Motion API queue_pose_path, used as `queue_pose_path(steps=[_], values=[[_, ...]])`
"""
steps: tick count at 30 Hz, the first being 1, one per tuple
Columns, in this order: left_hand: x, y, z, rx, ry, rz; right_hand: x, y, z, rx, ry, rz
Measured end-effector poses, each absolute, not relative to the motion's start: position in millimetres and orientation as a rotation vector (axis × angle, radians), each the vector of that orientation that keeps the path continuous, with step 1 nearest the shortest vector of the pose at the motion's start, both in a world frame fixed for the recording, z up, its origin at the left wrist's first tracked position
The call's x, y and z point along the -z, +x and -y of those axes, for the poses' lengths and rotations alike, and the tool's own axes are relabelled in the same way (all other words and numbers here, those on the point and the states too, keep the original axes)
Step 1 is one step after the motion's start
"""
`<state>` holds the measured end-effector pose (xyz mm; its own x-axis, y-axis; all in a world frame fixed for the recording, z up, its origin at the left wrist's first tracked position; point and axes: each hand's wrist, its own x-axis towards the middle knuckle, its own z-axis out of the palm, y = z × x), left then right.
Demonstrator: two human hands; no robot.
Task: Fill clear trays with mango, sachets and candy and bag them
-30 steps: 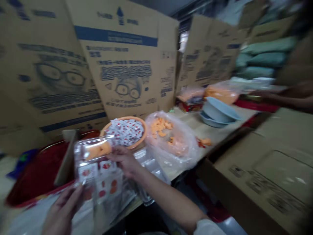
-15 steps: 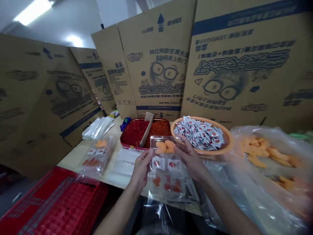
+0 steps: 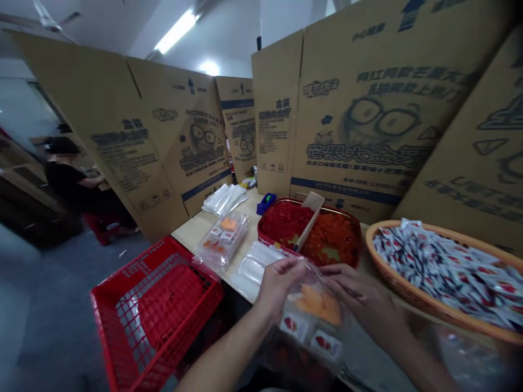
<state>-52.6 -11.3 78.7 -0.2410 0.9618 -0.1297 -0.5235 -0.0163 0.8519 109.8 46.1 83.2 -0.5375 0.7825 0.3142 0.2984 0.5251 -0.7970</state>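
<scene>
A clear plastic package [image 3: 310, 332] hangs between my hands, with orange pieces at its top, two white sachets in the middle and darker reddish pieces below. My left hand [image 3: 281, 280] is closed on its upper left edge. At the upper right, my right hand [image 3: 359, 294] pinches the clear film. Just beyond my hands stands a red-rimmed tray [image 3: 269, 239], split by a cardboard strip [image 3: 312, 215] into dark red and orange-red pieces. A similar filled package [image 3: 223, 239] lies on the table to the left, beside flat clear bags [image 3: 255, 264].
An orange basket [image 3: 378, 261] of sachets is at right. A red crate [image 3: 102, 310] stands at lower left. Cardboard panels [image 3: 278, 125] rise behind the table, near a blue dispenser [image 3: 266, 203]. A person [image 3: 67, 169] sits far left.
The view has swung left, bringing the red crate and a seated person into sight. The package is lower and tilted in my hands, which have moved to its top edge.
</scene>
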Motion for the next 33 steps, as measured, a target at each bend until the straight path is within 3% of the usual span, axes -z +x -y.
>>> queue_pose_path(steps=[8, 16, 23, 27, 33], values=[[-110, -117, 40, -1.776, 0.697, -1.003, -104, 49, -37, -0.779, -0.618, 2.007], [-153, -178, 59, -1.974, 0.855, -0.946, -89, -26, -36, -1.475, -0.634, 1.766], [-175, -250, 24, -1.864, 1.017, -1.204, -103, -95, -52, -1.757, -0.652, 1.432], [-159, -320, -17, -1.668, 0.895, -1.678, -92, -154, -96, -1.888, -0.796, 1.228], [-84, -379, -48, -1.286, 0.711, -1.791, -49, -209, -142, -1.900, -0.923, 1.244]])
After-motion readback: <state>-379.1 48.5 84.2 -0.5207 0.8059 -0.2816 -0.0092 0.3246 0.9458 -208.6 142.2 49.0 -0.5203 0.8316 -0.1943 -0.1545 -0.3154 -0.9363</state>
